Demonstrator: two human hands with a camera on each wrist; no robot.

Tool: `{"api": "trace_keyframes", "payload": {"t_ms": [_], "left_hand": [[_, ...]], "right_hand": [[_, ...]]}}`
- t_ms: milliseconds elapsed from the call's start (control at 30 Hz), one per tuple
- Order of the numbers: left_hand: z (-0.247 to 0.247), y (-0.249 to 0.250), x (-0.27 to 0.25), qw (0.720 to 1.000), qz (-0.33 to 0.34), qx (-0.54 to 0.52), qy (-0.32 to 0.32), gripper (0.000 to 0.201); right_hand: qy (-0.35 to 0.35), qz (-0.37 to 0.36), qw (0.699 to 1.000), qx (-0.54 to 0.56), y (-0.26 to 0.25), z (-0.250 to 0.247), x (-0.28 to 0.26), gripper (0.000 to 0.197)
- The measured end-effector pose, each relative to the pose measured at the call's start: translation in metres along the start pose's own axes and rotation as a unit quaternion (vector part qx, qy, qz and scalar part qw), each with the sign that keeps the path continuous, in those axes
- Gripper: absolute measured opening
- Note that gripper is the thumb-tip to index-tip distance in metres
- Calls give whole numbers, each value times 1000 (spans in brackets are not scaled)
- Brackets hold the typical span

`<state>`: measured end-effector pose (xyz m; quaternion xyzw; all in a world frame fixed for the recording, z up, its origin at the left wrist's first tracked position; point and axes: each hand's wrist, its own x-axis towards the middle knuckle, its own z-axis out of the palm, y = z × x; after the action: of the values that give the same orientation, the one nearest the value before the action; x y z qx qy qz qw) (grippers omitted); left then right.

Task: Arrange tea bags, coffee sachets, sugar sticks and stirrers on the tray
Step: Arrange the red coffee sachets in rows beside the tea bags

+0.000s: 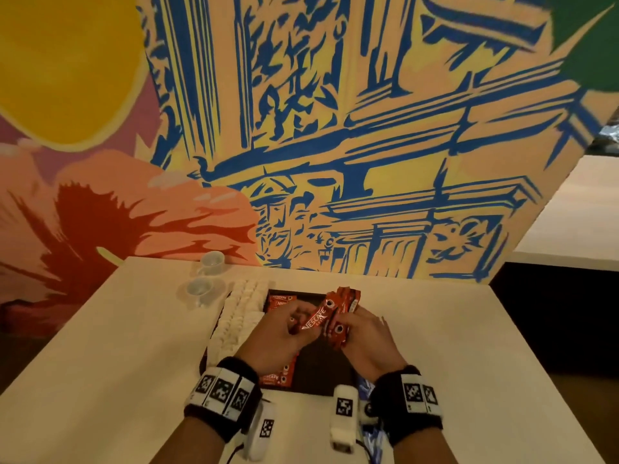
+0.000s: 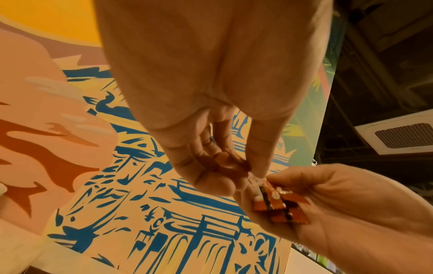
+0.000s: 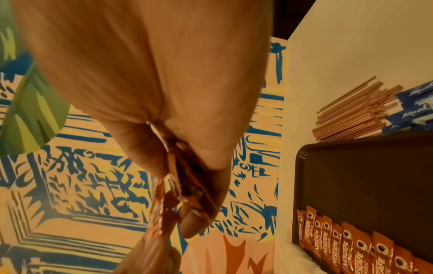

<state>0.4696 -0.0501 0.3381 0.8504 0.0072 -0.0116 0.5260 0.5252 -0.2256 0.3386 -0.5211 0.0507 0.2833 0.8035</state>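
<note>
Head view: a bundle of red coffee sachets (image 1: 338, 309) is held above the dark tray (image 1: 321, 373), which is used as the landmark below. The sachets are judged to be light, thin and glossy, so they are likely to slide against one another and fan out; they are soft enough to be creased but not fragile. A hold across the short end of the stack, thumb on one face and fingers on the other, is judged best, so that one sachet can be peeled off at a time.

The right hand (image 1: 365, 339) is seen closed round the bundle over the middle of the tray, its fingers (image 3: 199, 220) curled against the stack. The left hand (image 1: 278, 333) is pinched on a single sachet (image 1: 313, 321) drawn from that bundle, thumb and fingertips (image 2: 215, 183) nearly touching.

A row of sachets (image 3: 356, 248) is already laid along the left part of the tray, beside a strip of white packets (image 1: 239, 313) at its left edge. Stirrers (image 3: 351, 113) and blue sugar sticks (image 3: 412, 109) are left on the desk (image 1: 100, 346), just beside the tray's right side. Two cups (image 1: 204, 276) are stood beyond the tray's far left corner.
</note>
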Motion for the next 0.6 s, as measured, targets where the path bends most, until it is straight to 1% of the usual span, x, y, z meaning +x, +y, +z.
{"api": "trace_keyframes", "payload": {"t_ms": [67,100,133,167,200,267,433,600], "left_hand": [[-6,1,-2,1000,-3,1,-2,22],[-9,1,-3,1000,-8,-10,-3,20],[-12,2,-4,1000,-14,-20,-2,18],[-15,5,-5,999,-19,-31,3,15],[-17,8,-6,999,-22,-40,9,13],[-22,12,-6,998,-28,-57,20,9],[-21,16,-9,994,-66,-90,3,13],[-15,23,-14,984,-97,-149,20,17]], "right_hand": [[3,-5,1000,-8,-1,-2,-5,30],[-2,-25,1000,-6,-1,-2,-9,29],[-20,-30,999,21,-2,-1,-13,29],[-24,-35,999,27,-4,1,-17,30],[-48,-44,997,35,-5,5,-23,31],[-62,-63,996,19,-5,7,-25,31],[-87,-72,993,-19,-7,14,-36,30],[-106,-83,989,-53,-6,18,-37,27]]}}
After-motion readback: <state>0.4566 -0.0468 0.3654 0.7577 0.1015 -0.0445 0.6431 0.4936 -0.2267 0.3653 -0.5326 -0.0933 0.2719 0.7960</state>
